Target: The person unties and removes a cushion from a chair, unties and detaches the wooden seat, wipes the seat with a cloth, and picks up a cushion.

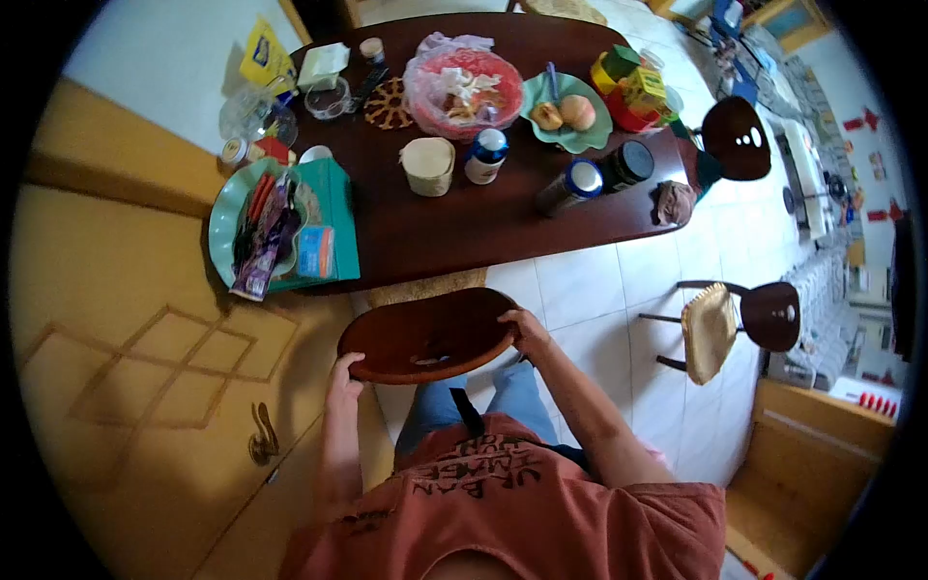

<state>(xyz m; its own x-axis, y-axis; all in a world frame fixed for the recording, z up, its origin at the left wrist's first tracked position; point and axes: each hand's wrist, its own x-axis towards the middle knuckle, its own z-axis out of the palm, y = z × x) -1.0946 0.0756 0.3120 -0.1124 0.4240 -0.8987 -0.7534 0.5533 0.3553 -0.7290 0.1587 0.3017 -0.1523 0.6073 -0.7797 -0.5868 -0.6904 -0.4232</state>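
Note:
Both of my hands are on the curved brown wooden backrest of a chair [416, 329], directly in front of my body. My left hand [345, 375] grips its left end, with the thumb over the rim. At the right end, my right hand [528, 333] is closed around the edge. Beyond the backrest, a strip of woven straw-coloured seat cushion [425, 288] shows beside the table's edge. The rest of the chair is mostly hidden.
A dark dining table [416, 232] ahead carries a red bag-lined basin [503, 82], a green fruit dish [592, 130], cans, jars and a teal box [333, 222]. Two more chairs stand right, one with a cushion [709, 333]. A yellow door [164, 387] is close on the left.

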